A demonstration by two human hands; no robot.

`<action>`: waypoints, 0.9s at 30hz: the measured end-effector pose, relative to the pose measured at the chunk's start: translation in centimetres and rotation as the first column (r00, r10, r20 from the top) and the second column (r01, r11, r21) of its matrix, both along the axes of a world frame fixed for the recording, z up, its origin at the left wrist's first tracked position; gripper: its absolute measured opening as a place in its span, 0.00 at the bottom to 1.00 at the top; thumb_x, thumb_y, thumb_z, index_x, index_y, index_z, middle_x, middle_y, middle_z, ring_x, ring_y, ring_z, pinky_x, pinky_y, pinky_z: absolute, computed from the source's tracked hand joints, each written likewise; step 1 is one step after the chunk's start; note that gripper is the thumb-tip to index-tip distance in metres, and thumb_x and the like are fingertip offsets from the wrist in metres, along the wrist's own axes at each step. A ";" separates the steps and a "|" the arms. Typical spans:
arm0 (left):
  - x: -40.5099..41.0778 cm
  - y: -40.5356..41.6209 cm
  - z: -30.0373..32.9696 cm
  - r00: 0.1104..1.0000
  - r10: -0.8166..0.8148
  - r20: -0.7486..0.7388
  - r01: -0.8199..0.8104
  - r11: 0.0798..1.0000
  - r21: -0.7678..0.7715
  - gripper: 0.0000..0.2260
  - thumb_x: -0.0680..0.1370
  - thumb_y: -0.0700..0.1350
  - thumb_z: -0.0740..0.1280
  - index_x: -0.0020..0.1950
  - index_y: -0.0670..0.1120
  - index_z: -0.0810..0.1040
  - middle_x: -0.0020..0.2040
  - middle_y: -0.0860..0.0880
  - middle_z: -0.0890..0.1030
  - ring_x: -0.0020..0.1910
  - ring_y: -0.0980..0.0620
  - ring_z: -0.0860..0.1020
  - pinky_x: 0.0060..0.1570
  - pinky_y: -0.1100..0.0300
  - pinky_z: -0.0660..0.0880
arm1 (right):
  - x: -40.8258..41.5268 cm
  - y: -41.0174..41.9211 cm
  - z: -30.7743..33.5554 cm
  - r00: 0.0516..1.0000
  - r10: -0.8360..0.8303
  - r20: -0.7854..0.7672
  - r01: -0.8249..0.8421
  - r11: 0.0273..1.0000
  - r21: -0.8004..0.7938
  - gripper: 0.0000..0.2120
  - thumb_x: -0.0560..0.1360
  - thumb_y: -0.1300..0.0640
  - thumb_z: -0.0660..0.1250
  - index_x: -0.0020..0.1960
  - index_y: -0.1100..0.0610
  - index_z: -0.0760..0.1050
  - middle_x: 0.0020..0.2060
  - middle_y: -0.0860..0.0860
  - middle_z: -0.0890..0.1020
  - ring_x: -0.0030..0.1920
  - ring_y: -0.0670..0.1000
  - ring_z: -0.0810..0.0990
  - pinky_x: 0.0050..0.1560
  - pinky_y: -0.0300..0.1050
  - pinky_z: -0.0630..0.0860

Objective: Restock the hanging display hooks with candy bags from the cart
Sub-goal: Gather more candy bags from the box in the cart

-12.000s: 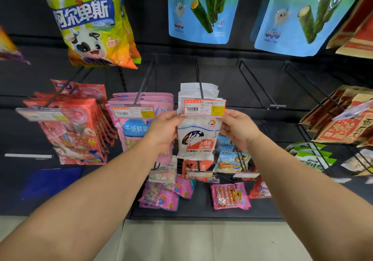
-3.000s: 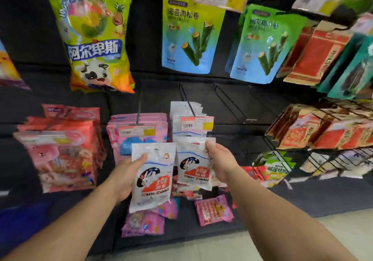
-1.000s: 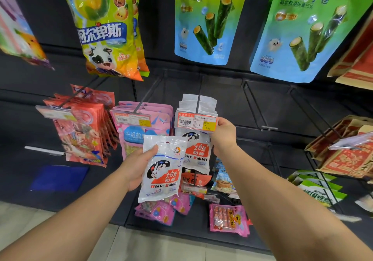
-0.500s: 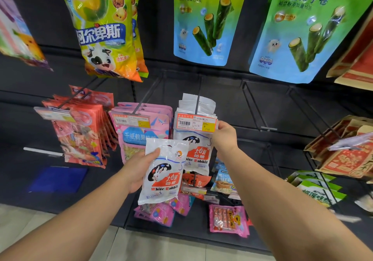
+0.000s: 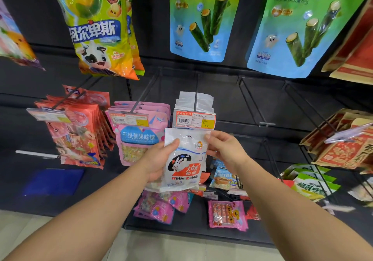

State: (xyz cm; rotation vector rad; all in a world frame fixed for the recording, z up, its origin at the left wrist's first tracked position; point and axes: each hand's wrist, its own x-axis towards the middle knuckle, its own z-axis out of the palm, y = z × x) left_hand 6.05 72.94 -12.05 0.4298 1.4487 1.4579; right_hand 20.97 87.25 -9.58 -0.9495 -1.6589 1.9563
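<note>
Left to right on the display wall: red bag stack (image 5: 78, 133) on the left hook, pink bag stack (image 5: 139, 137) next to it, then the White Rabbit hook (image 5: 195, 101) with its price tag (image 5: 194, 120) at the tip and white bags already hanging behind it.

Left hand (image 5: 156, 159): grip closed on the left edge of the White Rabbit bag (image 5: 184, 162), thumb on front. Right hand (image 5: 224, 149): grip pinching the bag's top right corner. The bag sits upright just below the price tag, in front of the hung stack, not yet on the hook.

Risks, as I judge them:
- The price tag blocks the hook tip. If the hang hole isn't lined up under it, the bag catches on the tag or misses the wire.
- The film is slick and the pinch is light at the corner; the bag could slip to the lower shelf (image 5: 191, 226), onto the loose pink packets (image 5: 227, 214).
- Pushing hard could shove the hung bags back unevenly.

Versus half a second ago: the right hand was holding the tag and stack; now it's on the bag. The bag has moved right and up from beside the pink stack to centre under the tag, held two-handed.
</note>
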 end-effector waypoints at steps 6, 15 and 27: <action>0.5 1.7 0.7 0.995 0.087 -0.049 -0.085 0.996 0.036 0.08 0.80 0.47 0.67 0.57 0.46 0.80 0.52 0.40 0.86 0.51 0.38 0.84 0.50 0.44 0.81 | -0.3 -0.1 0.7 0.999 -0.044 -0.002 0.044 0.998 0.037 0.04 0.78 0.59 0.68 0.49 0.58 0.82 0.41 0.50 0.87 0.37 0.45 0.85 0.33 0.34 0.78; -1.0 3.6 2.8 0.964 0.250 -0.087 -0.238 0.963 0.123 0.07 0.77 0.36 0.69 0.45 0.47 0.82 0.37 0.49 0.86 0.36 0.50 0.84 0.42 0.54 0.82 | -2.2 1.4 2.4 0.997 -0.079 -0.004 0.078 0.989 0.126 0.05 0.78 0.56 0.69 0.47 0.56 0.83 0.42 0.52 0.87 0.41 0.49 0.85 0.44 0.45 0.84; -0.8 4.8 3.1 0.937 0.334 -0.101 -0.332 0.942 0.035 0.06 0.76 0.36 0.71 0.47 0.47 0.83 0.44 0.43 0.87 0.40 0.46 0.85 0.40 0.54 0.83 | -3.8 2.5 1.9 0.976 -0.194 0.099 0.165 0.955 0.248 0.07 0.77 0.56 0.70 0.43 0.57 0.84 0.40 0.52 0.87 0.44 0.54 0.86 0.46 0.54 0.84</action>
